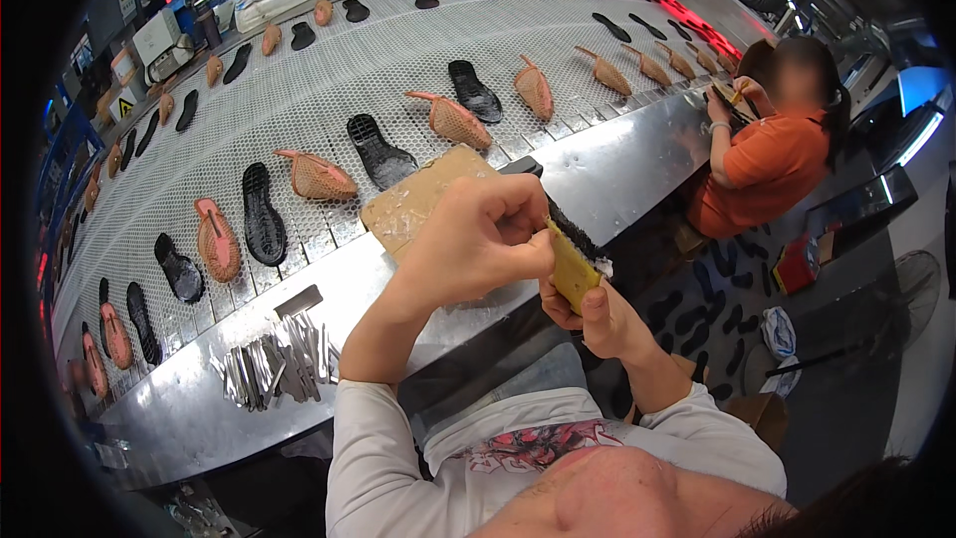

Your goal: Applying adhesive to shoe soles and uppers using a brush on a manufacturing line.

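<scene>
My right hand [609, 324] grips a yellow slab with a dark, rough side [575, 269], its thumb lying along the yellow face. At the slab's upper left edge, my left hand [488, 239] is closed in a pinch; what its fingertips hold, if anything, is hidden. Beneath the left wrist a worn brown board [428, 197] lies across the metal ledge and the conveyor edge. A pile of thin metal strips [269, 364] rests on the ledge to the left of my left forearm.
A white mesh conveyor [329, 70] carries several black shoe soles [262, 214] and tan woven shoe uppers with pink linings [319, 177]. The metal ledge [617, 154] runs along its near side. At right a person in orange [767, 164] works; soles litter the floor [712, 289].
</scene>
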Tool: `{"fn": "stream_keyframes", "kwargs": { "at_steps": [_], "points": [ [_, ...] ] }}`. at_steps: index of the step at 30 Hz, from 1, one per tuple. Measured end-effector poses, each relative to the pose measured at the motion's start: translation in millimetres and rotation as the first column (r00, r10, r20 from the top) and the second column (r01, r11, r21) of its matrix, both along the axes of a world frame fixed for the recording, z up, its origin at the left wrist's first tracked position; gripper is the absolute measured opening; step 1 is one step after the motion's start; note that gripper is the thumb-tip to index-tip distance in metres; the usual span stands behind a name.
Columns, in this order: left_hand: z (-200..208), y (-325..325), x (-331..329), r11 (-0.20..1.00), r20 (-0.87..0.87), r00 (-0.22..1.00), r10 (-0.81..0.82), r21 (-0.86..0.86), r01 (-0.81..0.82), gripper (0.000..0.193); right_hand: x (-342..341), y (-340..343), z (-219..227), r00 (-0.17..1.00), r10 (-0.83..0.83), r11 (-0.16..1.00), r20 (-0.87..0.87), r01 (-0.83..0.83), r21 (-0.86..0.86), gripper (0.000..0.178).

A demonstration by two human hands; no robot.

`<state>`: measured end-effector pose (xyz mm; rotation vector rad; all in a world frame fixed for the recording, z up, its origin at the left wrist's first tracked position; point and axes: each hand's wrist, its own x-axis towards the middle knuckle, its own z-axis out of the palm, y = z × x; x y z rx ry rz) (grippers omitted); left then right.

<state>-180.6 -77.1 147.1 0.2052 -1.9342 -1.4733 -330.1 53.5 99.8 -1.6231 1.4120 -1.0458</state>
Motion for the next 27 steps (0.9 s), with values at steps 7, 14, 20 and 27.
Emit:
{"fn": "stream_keyframes", "kwargs": {
  "at_steps": [7, 14, 20, 27],
  "points": [
    [1.7, 0.4, -8.7, 0.996, -0.001, 0.998, -0.069, 0.063, 0.069, 0.013, -5.3, 3.7, 2.0, 1.000, 0.025, 1.000, 0.006, -0.025, 0.003, 0.086],
    [-1.4, -3.5, -13.6, 0.991, 0.001, 0.993, -0.121, 0.058, 0.121, 0.016, -10.9, 6.8, 3.4, 0.998, 0.053, 0.998, 0.045, -0.054, 0.014, 0.085],
    [-2.2, 1.3, -20.7, 0.992, -0.017, 0.994, -0.106, 0.064, 0.107, 0.016, -14.7, 9.4, 5.4, 0.999, 0.040, 0.999, 0.031, -0.041, 0.031, 0.085],
    [-1.8, 1.2, -27.9, 0.997, -0.031, 0.997, -0.070, 0.019, 0.071, 0.014, -19.5, 10.7, 3.4, 0.996, 0.039, 0.998, 0.076, -0.042, 0.043, 0.086]
  ]
}}
